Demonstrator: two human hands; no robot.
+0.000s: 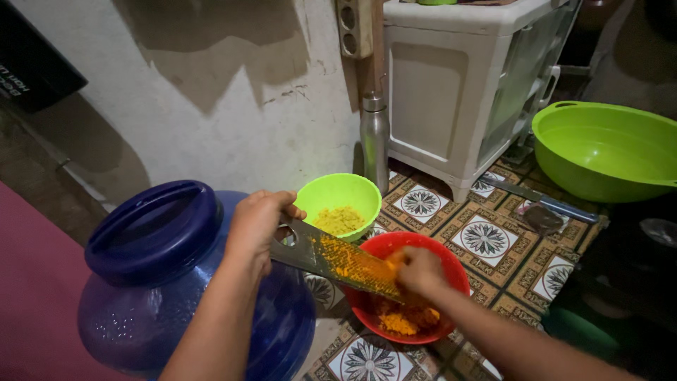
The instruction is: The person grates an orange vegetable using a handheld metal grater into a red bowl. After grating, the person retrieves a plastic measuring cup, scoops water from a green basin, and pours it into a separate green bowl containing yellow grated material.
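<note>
My left hand [258, 221] grips the top end of a flat metal grater [331, 258], which slants down over a red bowl [447, 265]. Orange-yellow pulp coats the grater's face. My right hand [417, 271] presses a small orange-yellow piece against the lower part of the grater; the piece is mostly hidden under my fingers. Grated orange pulp [399, 322] lies in the bottom of the red bowl. Just behind it stands a small lime-green bowl [337, 192] with yellow grated matter inside.
A large blue water jug [162, 268] stands at the left under my left arm. A steel bottle [374, 141] stands by the wall. A white plastic cabinet [458, 85], a big green basin [606, 148] and a knife [543, 201] sit on the patterned floor mat.
</note>
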